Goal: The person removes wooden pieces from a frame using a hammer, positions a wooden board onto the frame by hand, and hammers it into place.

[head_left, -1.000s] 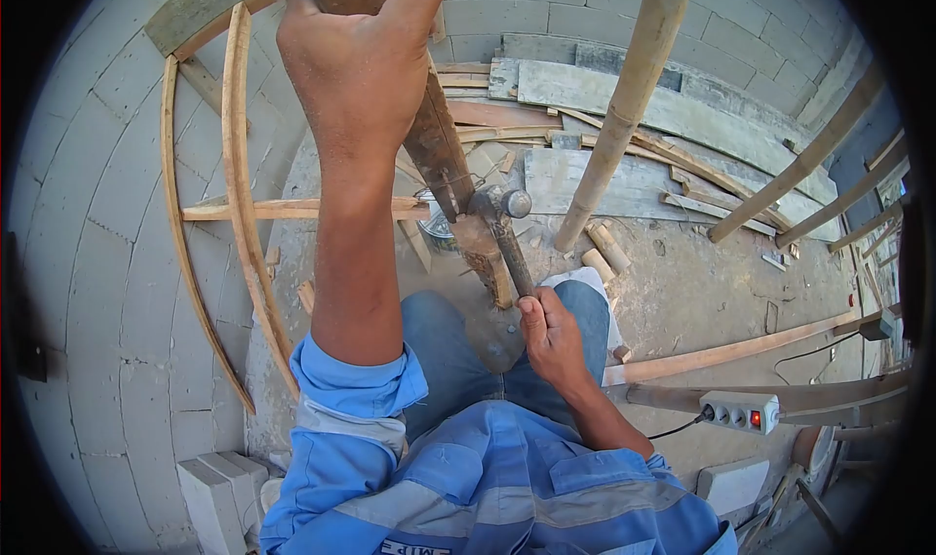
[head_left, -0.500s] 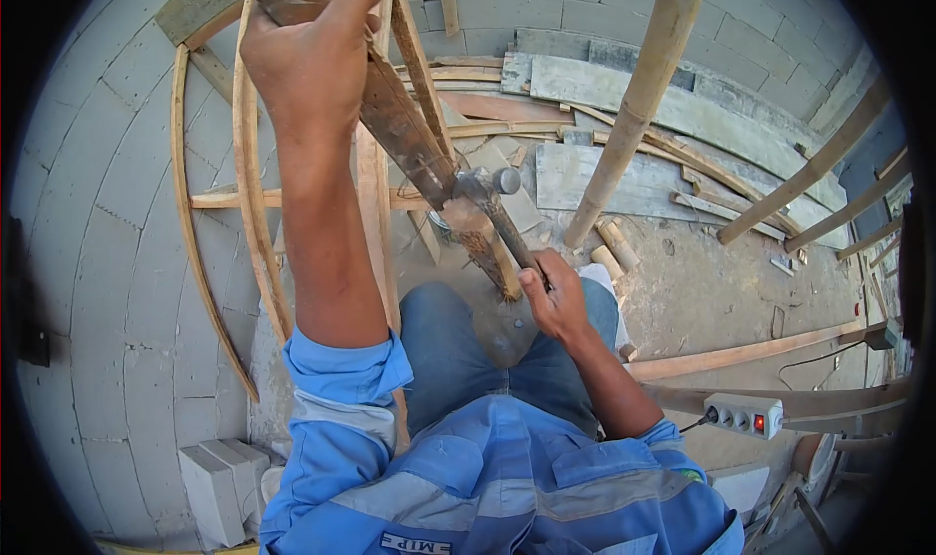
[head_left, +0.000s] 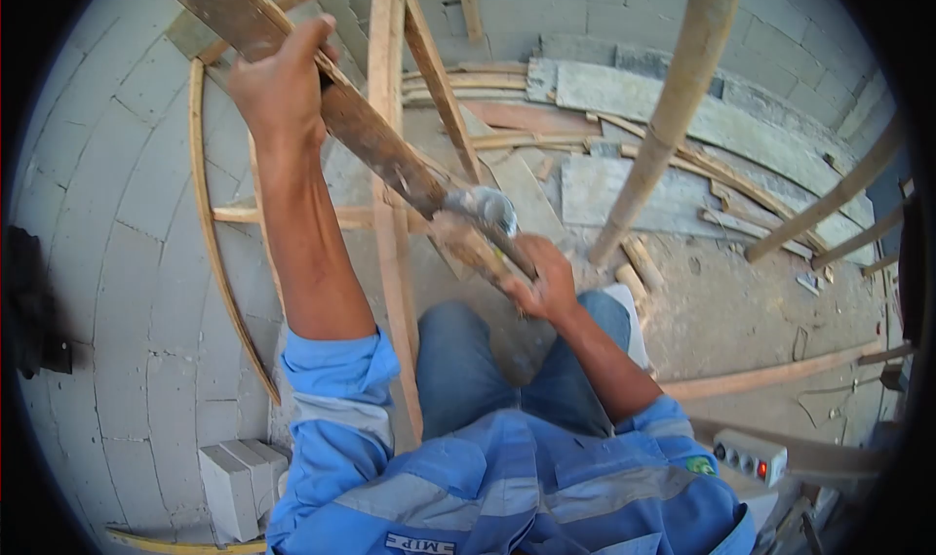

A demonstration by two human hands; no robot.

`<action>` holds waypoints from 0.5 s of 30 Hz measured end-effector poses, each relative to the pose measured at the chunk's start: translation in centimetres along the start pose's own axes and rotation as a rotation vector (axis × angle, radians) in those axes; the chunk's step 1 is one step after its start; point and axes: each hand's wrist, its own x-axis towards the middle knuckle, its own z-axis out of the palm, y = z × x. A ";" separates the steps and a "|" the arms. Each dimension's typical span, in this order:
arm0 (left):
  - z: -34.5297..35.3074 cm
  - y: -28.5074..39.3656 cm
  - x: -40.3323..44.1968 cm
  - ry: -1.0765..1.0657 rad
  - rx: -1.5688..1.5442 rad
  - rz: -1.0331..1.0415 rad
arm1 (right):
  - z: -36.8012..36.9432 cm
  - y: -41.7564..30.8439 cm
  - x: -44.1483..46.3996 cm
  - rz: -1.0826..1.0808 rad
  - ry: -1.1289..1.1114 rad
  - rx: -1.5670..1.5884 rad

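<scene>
My left hand is closed around a long, worn wooden board, which slants from the upper left toward my knees. My right hand grips a hammer by its handle. The hammer's head is blurred and lies close to the board's lower part; I cannot tell whether they touch. At the lower end of the board is a short, rough piece of wood, its tip close to my right fingers. How the two pieces are joined is not clear.
An upright timber frame stands just beyond the board. Bamboo poles rise at the right, near stacked planks. Curved wooden strips lean on the block wall at left. A power strip lies at lower right, grey blocks at lower left.
The board's upper part and my left hand have shifted left and down in view. My right hand has risen slightly with the hammer, whose head is now lower and blurred. The view has shifted slightly.
</scene>
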 end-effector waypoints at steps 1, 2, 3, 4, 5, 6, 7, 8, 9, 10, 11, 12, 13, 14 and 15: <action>0.0 -0.3 0.6 -0.004 -0.014 0.003 | 0.7 0.1 0.6 -0.049 0.011 0.073; -0.2 -0.9 1.0 0.013 -0.018 -0.009 | 1.2 0.1 0.6 0.001 -0.045 0.194; -0.7 -1.4 1.1 0.037 0.016 -0.043 | 1.6 0.6 0.6 -0.013 -0.029 0.214; -0.8 -1.9 1.5 0.057 0.046 -0.076 | 2.0 1.4 1.1 -0.027 -0.007 0.231; -0.9 -2.2 2.0 0.075 0.070 -0.100 | 2.4 2.6 2.2 -0.048 0.022 0.245; -1.4 -2.5 2.3 0.021 0.059 -0.115 | 3.2 5.2 3.1 -0.010 -0.008 0.148; -1.2 -2.3 1.9 -0.006 0.047 -0.139 | 5.2 6.9 1.7 0.031 -0.088 0.173; -0.6 -1.6 1.8 -0.038 0.023 -0.129 | 8.1 9.2 1.6 0.043 -0.146 0.196; -0.4 -1.0 1.1 -0.046 0.005 -0.126 | 10.1 10.8 1.6 0.048 -0.232 0.219; 0.2 -0.3 0.5 -0.083 -0.051 -0.086 | 11.5 11.5 1.1 0.017 -0.109 0.252; 0.8 0.1 0.3 -0.052 -0.063 -0.035 | 12.3 12.0 0.6 -0.015 0.021 0.286; 1.2 0.0 1.0 -0.051 -0.049 0.004 | 11.6 11.9 0.2 0.043 -0.052 0.413; 0.8 -0.4 0.5 -0.044 -0.012 -0.007 | 10.7 11.5 0.1 0.055 -0.068 0.341; 0.2 -0.8 -0.1 -0.030 0.018 -0.051 | 10.1 10.3 0.0 0.098 -0.068 0.277; 0.4 -1.1 0.3 -0.047 0.028 -0.070 | 9.5 9.1 0.4 0.128 -0.031 0.201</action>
